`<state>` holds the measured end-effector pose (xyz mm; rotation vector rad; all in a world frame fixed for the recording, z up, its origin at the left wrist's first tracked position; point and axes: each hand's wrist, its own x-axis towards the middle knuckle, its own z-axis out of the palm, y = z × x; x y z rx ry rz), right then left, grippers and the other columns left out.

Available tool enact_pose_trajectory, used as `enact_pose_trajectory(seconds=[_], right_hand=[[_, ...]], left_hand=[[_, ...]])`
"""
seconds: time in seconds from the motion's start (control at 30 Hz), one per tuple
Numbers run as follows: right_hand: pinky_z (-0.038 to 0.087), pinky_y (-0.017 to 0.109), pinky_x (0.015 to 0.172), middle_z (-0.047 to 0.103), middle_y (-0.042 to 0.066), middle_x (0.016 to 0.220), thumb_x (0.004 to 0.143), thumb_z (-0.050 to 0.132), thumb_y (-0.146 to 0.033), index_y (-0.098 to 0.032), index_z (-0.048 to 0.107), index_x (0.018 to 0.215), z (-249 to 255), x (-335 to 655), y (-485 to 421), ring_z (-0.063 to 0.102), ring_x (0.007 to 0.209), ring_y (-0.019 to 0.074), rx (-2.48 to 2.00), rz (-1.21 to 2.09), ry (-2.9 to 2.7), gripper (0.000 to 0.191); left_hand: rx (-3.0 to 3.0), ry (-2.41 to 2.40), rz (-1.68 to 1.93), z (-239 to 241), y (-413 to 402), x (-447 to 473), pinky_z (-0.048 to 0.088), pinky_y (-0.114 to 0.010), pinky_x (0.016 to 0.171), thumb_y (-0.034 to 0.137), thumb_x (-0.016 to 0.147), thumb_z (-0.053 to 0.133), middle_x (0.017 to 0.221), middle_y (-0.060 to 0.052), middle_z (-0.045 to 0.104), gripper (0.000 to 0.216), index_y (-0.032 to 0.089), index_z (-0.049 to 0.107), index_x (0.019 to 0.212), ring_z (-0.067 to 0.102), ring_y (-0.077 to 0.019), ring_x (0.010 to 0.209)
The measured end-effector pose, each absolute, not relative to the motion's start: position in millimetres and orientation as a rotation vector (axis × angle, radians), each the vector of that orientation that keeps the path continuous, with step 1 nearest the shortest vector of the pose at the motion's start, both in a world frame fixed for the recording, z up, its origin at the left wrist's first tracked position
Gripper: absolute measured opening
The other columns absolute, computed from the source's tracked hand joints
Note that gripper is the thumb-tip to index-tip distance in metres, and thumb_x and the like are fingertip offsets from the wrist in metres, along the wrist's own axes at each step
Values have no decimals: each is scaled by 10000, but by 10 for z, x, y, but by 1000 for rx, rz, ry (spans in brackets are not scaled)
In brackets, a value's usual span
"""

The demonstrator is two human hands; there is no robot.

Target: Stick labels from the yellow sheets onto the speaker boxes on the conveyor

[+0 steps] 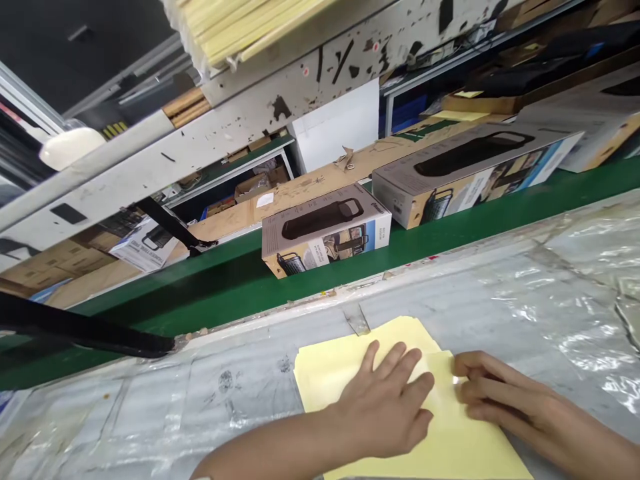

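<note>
A yellow paper envelope [345, 365] lies on the plastic-covered worktop, and a flap with cut corners shows at its far end. My left hand [387, 403] rests flat on it, fingers spread, palm down. At the envelope's right edge, the fingers of my right hand [505, 393] are bent and pressed together on the paper. A small shiny spot shows at those fingertips; I cannot make out what it is. My left forearm and hand cover part of the envelope.
Beyond the worktop [200, 400] runs a green conveyor belt [225, 293] with printed product boxes [327, 230] on it. Overhead, a white beam shelf [240, 127] carries a stack of yellow envelopes [250, 27]. A black post [90, 327] stands at the left.
</note>
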<state>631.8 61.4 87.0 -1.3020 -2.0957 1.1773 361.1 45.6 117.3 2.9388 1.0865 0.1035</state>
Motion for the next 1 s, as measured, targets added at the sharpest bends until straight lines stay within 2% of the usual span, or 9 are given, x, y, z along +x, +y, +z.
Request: enact_pose_trajectory(seconds=[0.17, 0.27, 0.37, 0.43, 0.5, 0.6, 0.63, 0.8, 1.0], right_hand=[[612, 473, 890, 722, 163, 1146, 755, 753, -660, -310, 731, 628, 690, 6643, 860, 688, 1112, 396, -1202, 1472, -1688, 373], [602, 476, 702, 713, 162, 876, 749, 768, -625, -333, 725, 634, 802, 6707, 1131, 694, 832, 365, -1081, 1644, -1581, 317], [528, 435, 565, 626, 119, 676, 775, 768, -600, -332, 702, 633, 1117, 6551, 1427, 610, 626, 300, -1100, 1651, -1608, 311], [523, 419, 582, 615, 102, 693, 769, 795, -589, -323, 700, 661, 1365, 6356, 1608, 604, 637, 280, -1150, 1597, -1635, 303], [534, 403, 621, 619, 81, 737, 766, 816, -582, -316, 703, 742, 1585, 6136, 1769, 613, 678, 264, -1132, 1574, -1646, 291], [541, 371, 658, 616, 48, 783, 797, 806, -572, -283, 676, 866, 1826, 5827, 2023, 612, 713, 228, -1016, 1578, -1687, 324], [542, 363, 666, 616, 42, 793, 804, 800, -567, -266, 663, 889, 1886, 5736, 2130, 612, 720, 218, -980, 1566, -1715, 341], [546, 355, 706, 684, 62, 882, 784, 799, -530, -217, 647, 997, 2065, 5248, 2994, 655, 799, 223, -885, 1322, -1901, 408], [493, 328, 689, 636, -7, 759, 749, 758, -399, -235, 590, 899, 1926, 4348, 4353, 618, 736, 201, -723, 918, -2040, 279]], left_hand=[[2968, 1046, 136, 1157, 411, 3655, 306, -516, 1269, 394, 1096, 357, 1484, -109, 612, 494, 118, 530, 1468, 563, -235, 1331], [2828, 908, 194, 1254, 583, 3599, 290, -531, 1278, 417, 1082, 436, 1322, -74, 713, 402, 182, 633, 1343, 635, -215, 1223], [2681, 929, 498, 1524, 1194, 3423, 378, -461, 1233, 329, 1078, 420, 1205, -57, 753, 322, 227, 691, 1219, 676, -189, 1155], [2603, 1183, 763, 1772, 1856, 3245, 453, -411, 1167, 290, 1063, 410, 1270, -99, 725, 344, 205, 666, 1275, 647, -213, 1230], [2506, 1551, 912, 2010, 2606, 3040, 427, -431, 1192, 256, 1053, 406, 1406, -113, 649, 356, 218, 645, 1314, 558, -237, 1372], [2339, 2101, 550, 2226, 3561, 2743, 292, -462, 1272, 217, 1059, 369, 1657, -138, 392, 418, 179, 542, 1438, 300, -251, 1571], [2284, 2191, 383, 2244, 3777, 2660, 282, -486, 1271, 222, 1063, 365, 1663, -146, 382, 415, 173, 536, 1438, 290, -265, 1576], [2189, 2204, 68, 2055, 4097, 2404, 462, -467, 1098, 274, 1084, 306, 1325, -148, 696, 380, 175, 653, 1206, 620, -300, 1293], [2213, 2192, 51, 1896, 3999, 2302, 453, -449, 1076, 314, 1101, 247, 1392, -104, 668, 409, 228, 586, 1311, 615, -287, 1290]])
